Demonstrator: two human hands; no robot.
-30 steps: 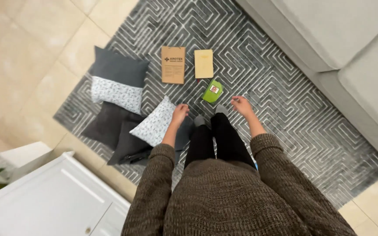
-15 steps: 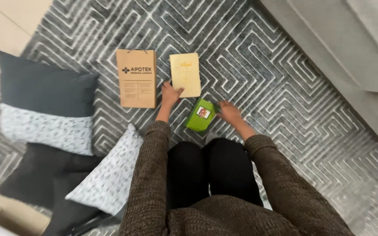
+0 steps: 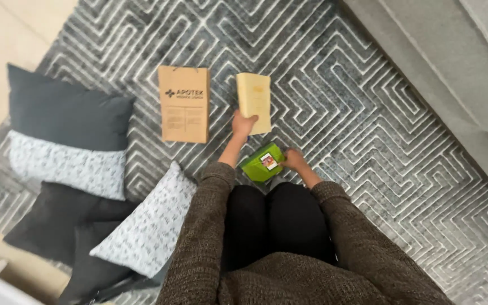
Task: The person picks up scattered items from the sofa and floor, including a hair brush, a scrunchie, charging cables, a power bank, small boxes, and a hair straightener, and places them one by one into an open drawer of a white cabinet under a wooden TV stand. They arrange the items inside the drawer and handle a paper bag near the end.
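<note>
the person crouches on a grey patterned rug [image 3: 368, 113], knees near the bottom of the view. the left hand [image 3: 243, 123] has closed on the near edge of a pale yellow book [image 3: 253, 99], fingers wrapped over its lower corner; the book lies flat on the rug, a little to the right of a flat brown paper bag [image 3: 184, 104], apart from it. the right hand [image 3: 292, 159] grasps the right side of a small green box [image 3: 262, 162], which sits tilted on the rug just in front of the knees, near the book but not touching it.

judging by how things lie, both hands have taken hold of their 2 things, yet neither looks lifted clear of the rug; the gathering seems barely begun. the paper bag lies untouched.

to the left, 4 or so cushions [image 3: 66, 141] lie in a loose pile, dark grey and speckled white, the nearest beside the person's left sleeve. a grey sofa [image 3: 453, 68] fills the far right corner.
</note>
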